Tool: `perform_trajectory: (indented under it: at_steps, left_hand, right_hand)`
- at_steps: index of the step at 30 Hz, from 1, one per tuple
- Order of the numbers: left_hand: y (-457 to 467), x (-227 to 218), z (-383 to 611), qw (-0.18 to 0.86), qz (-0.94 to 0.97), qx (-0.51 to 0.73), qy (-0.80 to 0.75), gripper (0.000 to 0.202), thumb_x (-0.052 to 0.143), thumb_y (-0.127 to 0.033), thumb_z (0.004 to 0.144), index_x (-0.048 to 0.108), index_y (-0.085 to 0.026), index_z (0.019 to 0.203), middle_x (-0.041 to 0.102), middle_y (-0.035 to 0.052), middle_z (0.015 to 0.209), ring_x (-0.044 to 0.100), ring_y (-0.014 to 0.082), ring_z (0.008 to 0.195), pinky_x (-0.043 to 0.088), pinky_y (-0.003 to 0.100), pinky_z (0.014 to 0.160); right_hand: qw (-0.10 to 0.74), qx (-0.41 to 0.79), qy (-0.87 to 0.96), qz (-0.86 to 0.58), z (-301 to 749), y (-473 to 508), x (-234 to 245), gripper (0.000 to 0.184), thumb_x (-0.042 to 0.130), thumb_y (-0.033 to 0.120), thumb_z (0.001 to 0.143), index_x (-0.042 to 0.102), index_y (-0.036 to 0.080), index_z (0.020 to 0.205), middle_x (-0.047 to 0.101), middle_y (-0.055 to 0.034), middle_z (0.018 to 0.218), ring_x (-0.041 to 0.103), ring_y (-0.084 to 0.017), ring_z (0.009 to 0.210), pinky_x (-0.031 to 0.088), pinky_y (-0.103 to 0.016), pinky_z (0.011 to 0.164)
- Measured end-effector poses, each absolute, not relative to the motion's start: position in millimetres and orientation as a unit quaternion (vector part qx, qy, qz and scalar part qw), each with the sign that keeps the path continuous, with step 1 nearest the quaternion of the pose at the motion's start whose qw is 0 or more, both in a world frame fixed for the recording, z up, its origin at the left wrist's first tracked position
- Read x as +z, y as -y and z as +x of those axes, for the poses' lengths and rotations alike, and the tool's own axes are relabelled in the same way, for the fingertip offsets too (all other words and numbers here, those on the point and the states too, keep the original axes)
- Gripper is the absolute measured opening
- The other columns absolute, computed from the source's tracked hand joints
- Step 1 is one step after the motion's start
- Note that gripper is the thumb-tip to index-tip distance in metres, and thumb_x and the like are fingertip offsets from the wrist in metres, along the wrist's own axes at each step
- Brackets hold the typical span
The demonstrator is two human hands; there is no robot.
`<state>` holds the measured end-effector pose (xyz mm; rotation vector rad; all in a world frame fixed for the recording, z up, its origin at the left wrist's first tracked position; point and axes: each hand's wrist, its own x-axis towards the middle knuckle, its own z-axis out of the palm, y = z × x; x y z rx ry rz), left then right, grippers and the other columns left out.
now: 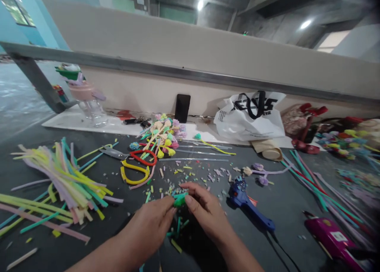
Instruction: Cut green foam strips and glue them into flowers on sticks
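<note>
Over the middle of the dark table, my left hand (152, 220) is closed on a small bundle of green pipe cleaner pieces (179, 200). From the other side, the thumb and curved fingers of my right hand (208, 210) close around the bundle's other end. Short cut pipe cleaner bits (176, 245) lie beneath and around both hands. Beyond them are scissors (135, 173) with one red and one yellow handle, and a pile of pipe cleaner flowers (166, 135). A blue glue gun (252, 206) lies to the right of my right hand.
Long pastel pipe cleaners (68, 181) are heaped at left. Clear glue sticks (194, 159) lie behind the hands. A magenta glue gun (335, 238) rests at right. Along the back stand a clear cup (90, 105), a black phone (182, 108) and a white bag (249, 117).
</note>
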<state>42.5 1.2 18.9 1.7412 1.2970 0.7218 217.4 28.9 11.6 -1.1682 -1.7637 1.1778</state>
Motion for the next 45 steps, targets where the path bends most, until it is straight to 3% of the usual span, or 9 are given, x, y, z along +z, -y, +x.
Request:
perform_trajectory:
  at_steps: [4,7,9,15,21,26,34,41,45]
  left_hand:
    - [-2.5,21.1,41.6,0.538,0.620,0.257,-0.510,0.026,0.042,-0.037,0.082,0.050,-0.019,0.065,0.048,-0.0038,0.056,0.042,0.0090,0.050,0.031,0.020,0.048]
    - [-6.3,25.7,36.9,0.710,0.468,0.238,-0.470,0.033,0.040,-0.047,0.082,0.048,-0.018,0.067,0.046,-0.0053,0.052,0.030,0.0048,0.034,0.023,0.017,0.034]
    - [-7.5,27.8,33.4,0.782,0.379,0.251,-0.427,0.036,0.037,-0.051,0.082,0.049,-0.018,0.074,0.052,-0.0030,0.058,0.031,0.0040,0.033,0.024,0.016,0.031]
    - [-3.0,26.1,32.0,0.857,0.299,0.219,-0.359,0.038,0.042,-0.049,0.082,0.056,-0.015,0.093,0.056,0.0020,0.065,0.041,0.0034,0.038,0.034,0.012,0.032]
    - [-1.8,17.4,31.4,0.876,0.272,0.245,-0.313,0.029,0.046,-0.040,0.083,0.055,-0.014,0.092,0.054,0.0009,0.064,0.047,0.0054,0.044,0.039,0.013,0.035]
    - [-2.4,21.5,34.3,0.857,0.288,0.241,-0.352,0.028,0.046,-0.043,0.081,0.053,-0.016,0.088,0.051,-0.0030,0.061,0.034,0.0018,0.034,0.025,0.011,0.026]
    - [-4.6,14.9,41.7,0.629,0.479,0.260,-0.555,0.030,0.034,-0.042,0.084,0.044,-0.018,0.067,0.042,-0.0079,0.042,0.035,0.0047,0.028,0.027,0.013,0.026]
    - [2.1,7.5,46.7,0.589,0.526,0.278,-0.546,0.017,0.036,-0.032,0.081,0.045,-0.019,0.075,0.045,-0.0079,0.048,0.042,0.0070,0.032,0.034,0.016,0.029]
    - [4.4,6.0,49.8,0.590,0.518,0.266,-0.558,0.021,0.036,-0.034,0.081,0.043,-0.020,0.067,0.042,-0.0085,0.038,0.038,0.0074,0.028,0.033,0.016,0.029]
  right_hand:
    - [0.347,0.423,0.707,-0.447,216.4,-29.0,16.7,0.014,0.050,0.028,0.083,0.062,0.022,0.087,0.061,-0.0009,0.078,0.057,-0.015,0.071,0.043,-0.025,0.063]
    - [0.344,0.391,0.735,-0.434,217.7,-29.1,19.8,0.014,0.050,0.023,0.083,0.063,0.023,0.087,0.063,-0.0010,0.079,0.058,-0.015,0.073,0.044,-0.025,0.066]
    - [0.352,0.378,0.747,-0.418,218.2,-28.6,20.0,0.015,0.050,0.020,0.083,0.063,0.024,0.089,0.063,-0.0012,0.080,0.059,-0.014,0.075,0.045,-0.025,0.068]
    - [0.401,0.330,0.770,-0.372,216.0,-27.3,16.5,0.022,0.049,0.012,0.082,0.062,0.026,0.091,0.064,-0.0018,0.084,0.060,-0.015,0.081,0.046,-0.028,0.072]
    - [0.415,0.309,0.779,-0.354,213.8,-27.6,18.3,0.024,0.047,0.008,0.082,0.063,0.026,0.089,0.065,-0.0021,0.084,0.060,-0.015,0.083,0.047,-0.029,0.073]
    - [0.416,0.304,0.791,-0.331,212.2,-29.6,16.6,0.023,0.048,0.007,0.082,0.062,0.024,0.087,0.065,-0.0018,0.082,0.060,-0.014,0.082,0.047,-0.026,0.072]
    - [0.396,0.241,0.803,-0.374,212.3,-27.3,11.3,0.029,0.050,0.009,0.080,0.057,0.025,0.105,0.056,-0.0066,0.106,0.052,-0.018,0.101,0.042,-0.031,0.086]
    - [0.391,0.167,0.837,-0.346,205.7,-23.8,6.7,0.022,0.052,0.009,0.079,0.062,0.022,0.093,0.056,-0.0045,0.083,0.052,-0.017,0.081,0.041,-0.032,0.073]
    - [0.449,0.226,0.786,-0.360,204.4,-22.5,8.8,0.015,0.054,0.010,0.078,0.063,0.022,0.081,0.059,-0.0028,0.080,0.054,-0.015,0.079,0.042,-0.029,0.072]
